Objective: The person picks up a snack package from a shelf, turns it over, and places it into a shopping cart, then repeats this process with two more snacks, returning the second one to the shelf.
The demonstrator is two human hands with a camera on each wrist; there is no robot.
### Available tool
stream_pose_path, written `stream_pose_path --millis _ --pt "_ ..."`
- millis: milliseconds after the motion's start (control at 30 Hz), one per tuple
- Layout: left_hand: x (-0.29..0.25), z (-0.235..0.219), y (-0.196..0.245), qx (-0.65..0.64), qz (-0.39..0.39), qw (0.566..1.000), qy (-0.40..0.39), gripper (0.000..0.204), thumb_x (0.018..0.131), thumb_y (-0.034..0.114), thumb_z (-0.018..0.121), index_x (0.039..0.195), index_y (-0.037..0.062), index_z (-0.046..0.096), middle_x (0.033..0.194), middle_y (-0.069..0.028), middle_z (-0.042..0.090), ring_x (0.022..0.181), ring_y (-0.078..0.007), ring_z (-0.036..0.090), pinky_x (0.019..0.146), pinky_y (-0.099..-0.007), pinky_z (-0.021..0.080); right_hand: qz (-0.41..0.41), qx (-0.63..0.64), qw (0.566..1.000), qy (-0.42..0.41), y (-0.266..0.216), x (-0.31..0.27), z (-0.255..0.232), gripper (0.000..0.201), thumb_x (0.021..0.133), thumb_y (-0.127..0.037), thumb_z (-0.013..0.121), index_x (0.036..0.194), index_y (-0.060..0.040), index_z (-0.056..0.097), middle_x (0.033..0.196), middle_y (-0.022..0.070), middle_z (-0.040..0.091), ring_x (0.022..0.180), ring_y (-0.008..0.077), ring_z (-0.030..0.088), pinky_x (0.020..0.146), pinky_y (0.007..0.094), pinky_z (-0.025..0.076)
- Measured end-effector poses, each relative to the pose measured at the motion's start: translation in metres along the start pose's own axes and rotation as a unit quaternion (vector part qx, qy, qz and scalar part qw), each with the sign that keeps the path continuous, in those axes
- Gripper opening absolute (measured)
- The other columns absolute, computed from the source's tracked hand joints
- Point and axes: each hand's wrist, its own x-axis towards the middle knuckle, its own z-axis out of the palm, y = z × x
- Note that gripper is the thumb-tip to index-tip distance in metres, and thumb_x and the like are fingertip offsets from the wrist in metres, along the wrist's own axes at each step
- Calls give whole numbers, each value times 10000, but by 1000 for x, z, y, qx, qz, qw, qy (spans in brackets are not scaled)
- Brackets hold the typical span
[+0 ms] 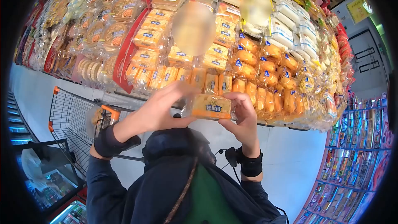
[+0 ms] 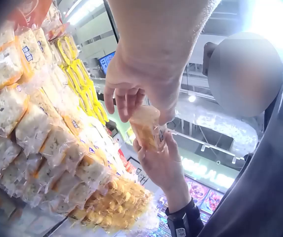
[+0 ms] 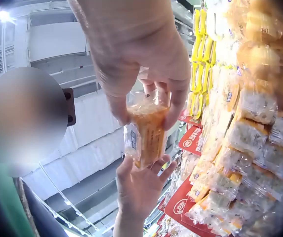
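A clear-wrapped sachima packet (image 1: 211,107), orange with a blue-and-white label, is held up in front of the chest with its label facing up. My right hand (image 1: 243,118) pinches its right end between thumb and fingers; the right wrist view shows the grip (image 3: 144,74) around the wrapper's end. My left hand (image 1: 159,107) is at the other end, its thumb by the lower left corner. The left fingers (image 2: 126,103) reach out loosely beside the packet and are blurred in the head view. Similar sachima packets (image 1: 170,76) stand in rows just beyond.
A sloping display of wrapped cakes spreads ahead, with orange buns (image 1: 271,64), white-wrapped packs (image 1: 284,23) and round pastries (image 1: 114,33). A shopping cart (image 1: 74,112) stands to the left. Snack shelves (image 1: 352,153) are at the right, and red divider strips (image 1: 128,54) split the display.
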Motion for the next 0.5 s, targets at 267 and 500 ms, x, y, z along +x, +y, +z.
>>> stream_pose_path --millis 267,500 --pt "55 10 -22 65 -61 994 -61 543 698 77 774 1177 38 521 1101 -135 571 1017 -335 560 863 -376 462 -13 -62 993 96 7 27 -18 529 776 31 693 1250 -30 467 1249 78 462 1186 180 473 957 328 437" --pt "109 13 -72 123 -71 990 -5 468 778 72 698 1194 41 486 1119 -164 529 1070 -354 516 896 -383 426 -14 -204 976 80 -16 51 -60 429 813 2 645 1212 -35 495 1234 100 494 1151 203 505 927 327 458"
